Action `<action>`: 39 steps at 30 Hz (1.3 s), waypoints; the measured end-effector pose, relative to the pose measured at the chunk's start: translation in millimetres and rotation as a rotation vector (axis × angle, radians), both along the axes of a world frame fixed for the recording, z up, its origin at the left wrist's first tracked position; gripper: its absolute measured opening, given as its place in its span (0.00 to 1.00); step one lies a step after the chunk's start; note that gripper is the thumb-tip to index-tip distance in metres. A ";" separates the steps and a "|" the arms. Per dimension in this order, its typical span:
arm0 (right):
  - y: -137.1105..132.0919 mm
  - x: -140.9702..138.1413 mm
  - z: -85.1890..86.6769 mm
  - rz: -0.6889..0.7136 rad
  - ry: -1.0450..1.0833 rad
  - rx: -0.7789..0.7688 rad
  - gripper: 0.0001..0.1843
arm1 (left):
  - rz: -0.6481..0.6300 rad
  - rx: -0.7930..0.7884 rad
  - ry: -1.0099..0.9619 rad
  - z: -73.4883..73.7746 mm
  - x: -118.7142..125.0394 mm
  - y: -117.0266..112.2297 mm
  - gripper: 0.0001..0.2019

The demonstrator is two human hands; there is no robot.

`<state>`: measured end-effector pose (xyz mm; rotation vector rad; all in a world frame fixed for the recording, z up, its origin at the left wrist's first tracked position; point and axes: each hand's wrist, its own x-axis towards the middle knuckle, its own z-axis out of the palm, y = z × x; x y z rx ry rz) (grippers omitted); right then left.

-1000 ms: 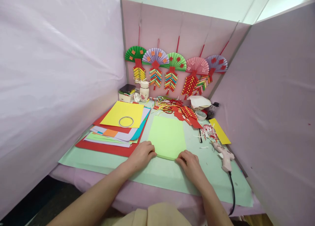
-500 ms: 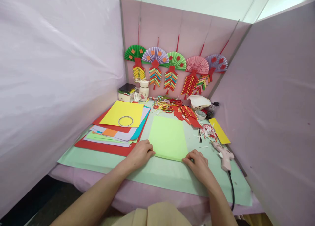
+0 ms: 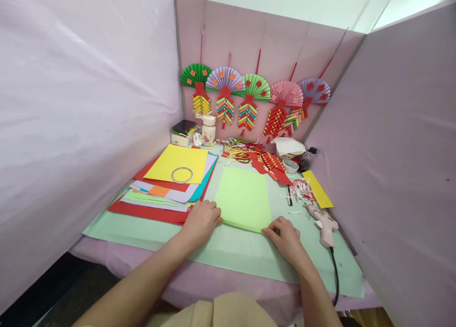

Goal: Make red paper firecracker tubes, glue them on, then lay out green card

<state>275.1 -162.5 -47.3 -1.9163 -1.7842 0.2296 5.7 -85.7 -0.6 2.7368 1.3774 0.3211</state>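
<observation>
A light green sheet of paper (image 3: 243, 196) lies flat on the pale green table cover (image 3: 235, 251). A narrow strip along its near edge looks folded. My left hand (image 3: 203, 221) pinches the near left corner, fingers closed. At the near right corner, my right hand (image 3: 284, 235) grips the edge between thumb and fingers. To the left of the sheet rests a stack of coloured paper, with a yellow sheet (image 3: 167, 161) on top and a red sheet (image 3: 149, 214) at the bottom. On the yellow sheet sits a round bangle-like ring (image 3: 182, 175).
A hot glue gun (image 3: 325, 226) with a black cord lies at the right. Behind it are paper scraps (image 3: 302, 190), a tape roll (image 3: 290, 166) and a yellow sheet (image 3: 318, 189). At the back stand a bottle (image 3: 208, 131) and red paper firecrackers (image 3: 273, 162). Several fan ornaments (image 3: 255, 88) hang above.
Both hands have shifted very slightly left along the near edge of the green paper, still holding its corners. Everything else stays in place.
</observation>
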 end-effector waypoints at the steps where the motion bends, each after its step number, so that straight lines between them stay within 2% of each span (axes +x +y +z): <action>1: 0.1 0.1 0.2 0.004 0.001 0.002 0.15 | -0.006 0.000 0.002 1.0 -0.6 0.0 0.13; 3: 0.3 -0.2 1.5 -0.005 0.010 -0.022 0.14 | -0.016 -0.029 -0.003 2.3 -2.2 0.9 0.13; 9: 2.1 -3.4 10.1 -0.058 0.053 -0.182 0.14 | 0.020 -0.245 -0.120 2.1 -9.3 6.8 0.11; 17: 2.4 1.7 10.4 -0.029 0.109 -0.219 0.12 | 0.144 -0.329 -0.157 -0.9 -15.9 10.7 0.12; 27: 3.4 3.6 6.2 -0.127 0.027 -0.228 0.15 | 0.195 -0.304 -0.095 -0.8 -11.5 9.8 0.13; 39: 6.5 5.7 9.0 -0.121 -0.008 -0.262 0.15 | 0.199 -0.319 0.021 5.6 -6.6 13.2 0.14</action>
